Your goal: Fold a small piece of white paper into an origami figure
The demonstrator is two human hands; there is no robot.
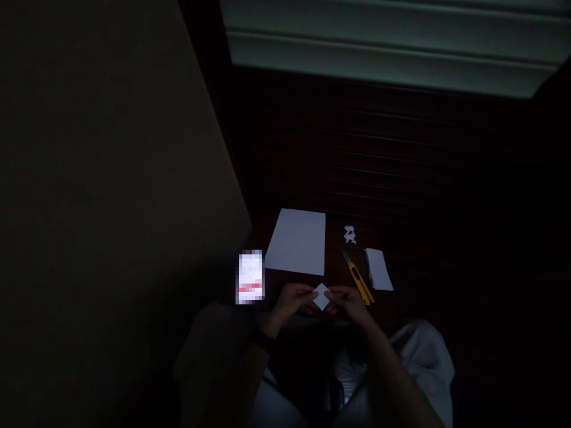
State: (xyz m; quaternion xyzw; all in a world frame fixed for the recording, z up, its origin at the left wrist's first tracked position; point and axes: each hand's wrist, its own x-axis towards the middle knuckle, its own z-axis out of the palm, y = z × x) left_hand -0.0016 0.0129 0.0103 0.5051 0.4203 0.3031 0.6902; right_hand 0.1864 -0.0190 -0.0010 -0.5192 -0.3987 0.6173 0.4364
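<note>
A small white folded paper square (321, 296) is held between both hands just above the near edge of a dark wooden table (334, 261). My left hand (293, 301) pinches its left corner. My right hand (349, 302) pinches its right corner. Both hands have their fingers closed on the paper. A dark band sits on my left wrist.
On the table lie a white sheet (297, 241), a yellow utility knife (358, 283) with its blade out, a smaller white slip (378, 268), paper scraps (350, 234) and a lit phone screen (250, 277). A wall rises at the left. The scene is very dark.
</note>
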